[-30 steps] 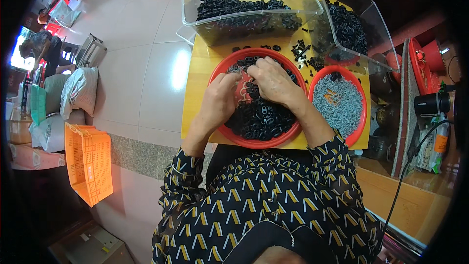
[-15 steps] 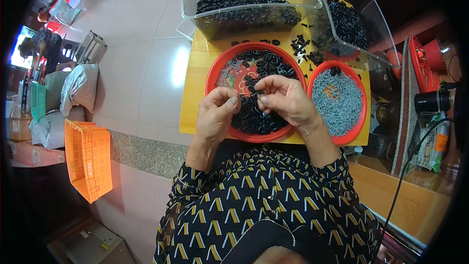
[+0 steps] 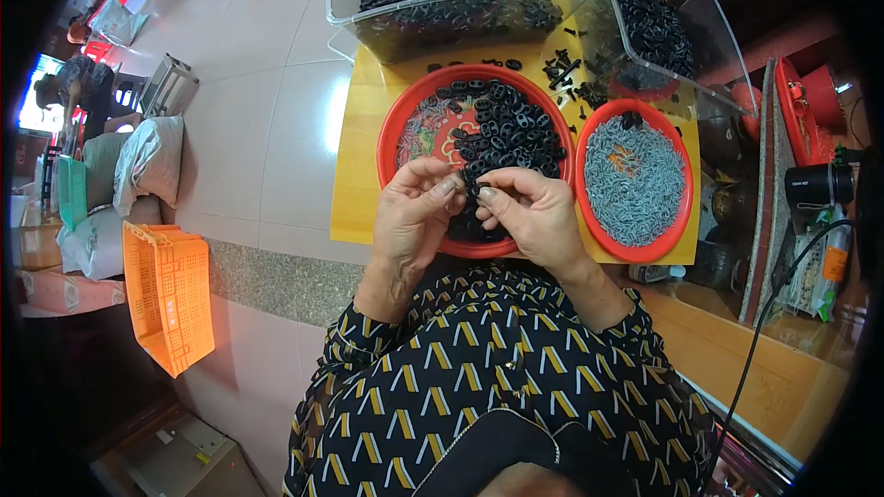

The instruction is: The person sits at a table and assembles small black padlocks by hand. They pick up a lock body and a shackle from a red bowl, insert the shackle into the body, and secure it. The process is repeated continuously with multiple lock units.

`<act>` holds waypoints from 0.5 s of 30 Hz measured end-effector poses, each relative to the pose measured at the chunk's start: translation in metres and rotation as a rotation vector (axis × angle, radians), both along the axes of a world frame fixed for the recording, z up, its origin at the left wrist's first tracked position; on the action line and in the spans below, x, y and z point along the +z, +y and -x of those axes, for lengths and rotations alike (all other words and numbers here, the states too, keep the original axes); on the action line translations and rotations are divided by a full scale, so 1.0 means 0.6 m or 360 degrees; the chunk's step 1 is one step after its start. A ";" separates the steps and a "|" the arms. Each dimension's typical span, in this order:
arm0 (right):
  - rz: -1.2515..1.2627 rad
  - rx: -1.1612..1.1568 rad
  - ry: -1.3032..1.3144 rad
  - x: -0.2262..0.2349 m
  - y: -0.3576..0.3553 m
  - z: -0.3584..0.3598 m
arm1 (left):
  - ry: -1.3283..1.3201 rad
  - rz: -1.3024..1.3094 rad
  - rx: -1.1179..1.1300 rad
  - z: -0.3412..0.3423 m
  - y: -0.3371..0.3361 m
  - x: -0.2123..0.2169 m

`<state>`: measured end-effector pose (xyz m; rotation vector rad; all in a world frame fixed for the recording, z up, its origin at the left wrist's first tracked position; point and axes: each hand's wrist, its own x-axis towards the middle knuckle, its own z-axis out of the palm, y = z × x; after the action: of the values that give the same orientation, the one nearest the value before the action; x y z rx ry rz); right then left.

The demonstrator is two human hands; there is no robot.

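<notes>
My left hand and my right hand are held close together over the near part of a round red tray. On the left, thumb and forefinger pinch together, and whatever is between them is too small to tell. My right thumb and forefinger are also closed, their tips against a dark background that hides what they hold. Many small black oval pieces with two holes fill the tray's right side. Small metal pieces lie at its left. Beside my right hand, an oval red tray holds a heap of small silvery screw-like pieces.
Two clear plastic bins with black pieces stand at the table's far side. Loose black pieces lie on the yellow table. An orange crate stands on the floor at left. Far left, a person sits near sacks.
My hands have drawn closer together, the right moving left and slightly down. The table and trays appear slightly higher and further left in view.
</notes>
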<state>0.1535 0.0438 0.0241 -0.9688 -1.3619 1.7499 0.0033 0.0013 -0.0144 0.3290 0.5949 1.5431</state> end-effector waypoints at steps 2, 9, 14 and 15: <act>-0.0031 -0.0014 -0.0028 0.001 -0.005 0.006 | -0.0002 0.0020 0.0035 -0.003 -0.001 0.000; -0.0048 0.0003 -0.0131 0.008 -0.009 0.016 | -0.0014 0.0033 0.0177 -0.016 -0.005 0.010; -0.0077 -0.0046 -0.0124 -0.003 -0.011 0.019 | 0.0037 0.0034 0.0208 -0.018 -0.007 0.005; -0.0076 -0.0043 -0.0133 -0.004 -0.011 0.019 | 0.0048 0.0034 0.0218 -0.017 -0.008 0.003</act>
<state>0.1421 0.0373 0.0219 -1.0392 -1.4304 1.6660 0.0137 -0.0037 -0.0126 0.3007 0.6685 1.6641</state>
